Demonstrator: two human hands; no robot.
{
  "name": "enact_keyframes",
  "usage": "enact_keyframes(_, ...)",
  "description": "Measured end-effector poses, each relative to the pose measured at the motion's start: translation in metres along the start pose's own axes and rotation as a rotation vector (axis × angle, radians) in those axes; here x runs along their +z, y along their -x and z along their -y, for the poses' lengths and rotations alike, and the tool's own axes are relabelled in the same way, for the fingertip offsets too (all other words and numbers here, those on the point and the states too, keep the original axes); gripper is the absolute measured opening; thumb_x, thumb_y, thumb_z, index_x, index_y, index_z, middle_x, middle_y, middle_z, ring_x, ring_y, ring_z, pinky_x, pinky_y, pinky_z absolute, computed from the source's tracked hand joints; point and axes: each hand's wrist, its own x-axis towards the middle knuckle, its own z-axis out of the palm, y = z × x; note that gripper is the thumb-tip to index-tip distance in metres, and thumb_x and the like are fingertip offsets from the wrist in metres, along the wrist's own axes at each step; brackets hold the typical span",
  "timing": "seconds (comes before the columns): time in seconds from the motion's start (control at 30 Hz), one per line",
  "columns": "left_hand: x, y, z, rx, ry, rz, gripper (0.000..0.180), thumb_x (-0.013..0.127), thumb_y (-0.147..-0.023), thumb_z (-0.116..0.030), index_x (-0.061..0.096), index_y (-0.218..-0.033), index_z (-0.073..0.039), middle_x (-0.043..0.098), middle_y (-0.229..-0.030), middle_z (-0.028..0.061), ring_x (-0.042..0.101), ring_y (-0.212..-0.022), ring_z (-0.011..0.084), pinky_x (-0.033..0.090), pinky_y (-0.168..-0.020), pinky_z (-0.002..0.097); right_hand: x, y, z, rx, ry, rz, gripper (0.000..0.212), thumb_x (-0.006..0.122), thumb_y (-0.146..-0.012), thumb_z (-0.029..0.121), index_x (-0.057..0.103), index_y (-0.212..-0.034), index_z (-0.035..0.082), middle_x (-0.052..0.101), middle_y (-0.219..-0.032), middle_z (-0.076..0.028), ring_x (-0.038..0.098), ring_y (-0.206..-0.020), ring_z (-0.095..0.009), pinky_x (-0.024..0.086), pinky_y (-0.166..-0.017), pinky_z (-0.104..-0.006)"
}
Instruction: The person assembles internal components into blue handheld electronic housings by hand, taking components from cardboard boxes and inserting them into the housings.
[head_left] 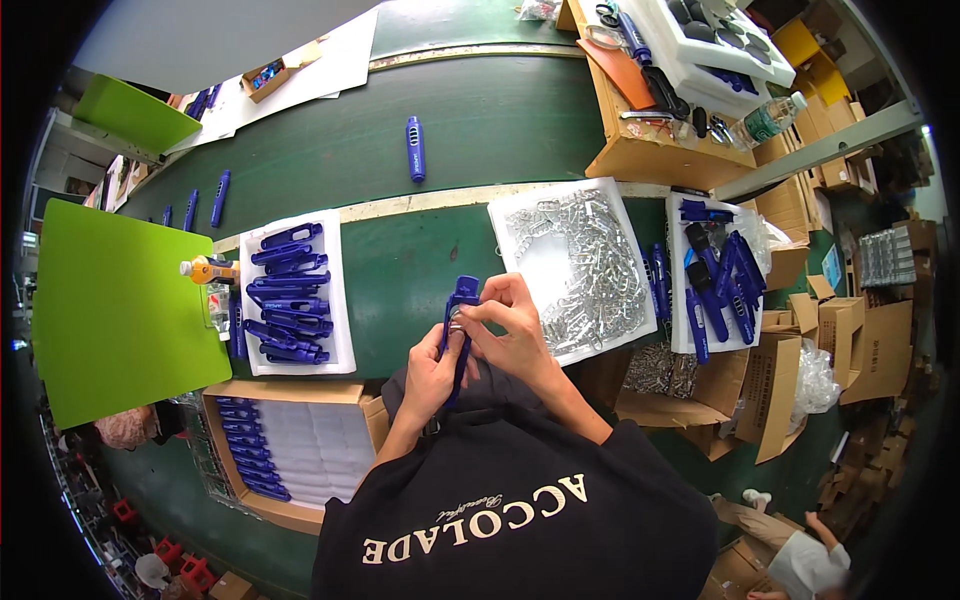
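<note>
In front of my chest, my left hand (432, 376) is closed around a long blue plastic housing (463, 290), held roughly upright. My right hand (516, 335) meets it from the right, thumb and fingers pinched together at its upper part. Something small and shiny shows between the fingertips, too small to make out. To the right of my hands lies a white foam tray (545, 272) spread with many small metal clips (602, 290). On the left, another white foam tray (343, 310) holds a stack of blue housings (292, 290).
A single blue housing (415, 150) lies on the green belt beyond. Left stand a green board (125, 310) and an orange drink bottle (208, 270); below, a carton (320, 392) with rows of housings. At right are a foam tray (680, 335) of blue tools and a wooden stand (650, 160).
</note>
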Motion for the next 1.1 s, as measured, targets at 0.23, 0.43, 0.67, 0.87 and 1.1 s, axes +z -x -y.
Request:
enact_keyframes(0.23,-0.003,-0.006,-0.001,0.004,0.086,0.032,0.025,0.050,-0.105,-0.023,0.057,-0.105,0.001,0.066,-0.076,0.0085,0.057,-0.051,0.0089,0.043,-0.046,0.0221,0.021,0.008,0.008,0.349,-0.317,-0.225,0.039,0.073,-0.082,-0.006,0.057,-0.117,0.001,0.052,-0.103,-0.008,0.057,-0.081,-0.010,0.048,-0.066,-0.0212)
enact_keyframes(0.43,0.005,-0.005,-0.002,0.012,0.088,0.030,0.021,0.053,-0.104,-0.021,0.059,-0.104,-0.001,0.060,-0.067,0.0029,0.055,-0.050,0.0086,0.043,-0.046,0.0222,0.023,0.019,0.016,0.553,-0.511,0.044,0.033,0.042,-0.106,0.018,0.042,-0.130,-0.004,0.065,-0.104,-0.013,0.064,-0.093,-0.016,0.052,-0.081,-0.0282)
enact_keyframes(0.67,0.000,-0.007,-0.001,-0.002,0.108,0.007,0.019,0.056,-0.102,-0.018,0.062,-0.100,0.000,0.060,-0.068,0.0017,0.055,-0.051,0.0080,0.044,-0.046,0.0227,0.035,0.015,0.022,0.534,-0.456,-0.033,0.028,0.038,-0.107,0.018,0.044,-0.125,-0.003,0.065,-0.102,-0.015,0.066,-0.095,-0.020,0.053,-0.084,-0.0323)
enact_keyframes(0.87,0.002,-0.006,-0.011,-0.023,0.114,0.041,0.020,0.057,-0.101,-0.016,0.064,-0.106,0.002,0.062,-0.071,0.0026,0.056,-0.054,0.0077,0.043,-0.047,0.0225,0.046,0.021,0.019,0.469,-0.482,-0.201,0.029,0.039,-0.108,0.021,0.046,-0.123,-0.003,0.069,-0.098,-0.014,0.066,-0.082,-0.017,0.053,-0.073,-0.0305)
enact_keyframes(1.1,0.007,-0.009,-0.012,-0.020,0.200,-0.019,0.031,0.060,-0.100,-0.013,0.061,-0.127,0.002,0.065,-0.087,0.0019,0.056,-0.058,0.0067,0.045,-0.048,0.0236,0.044,0.020,0.022,0.500,-0.603,-0.208,0.028,0.041,-0.107,0.020,0.044,-0.127,0.001,0.060,-0.098,-0.008,0.058,-0.089,-0.012,0.049,-0.080,-0.0264)
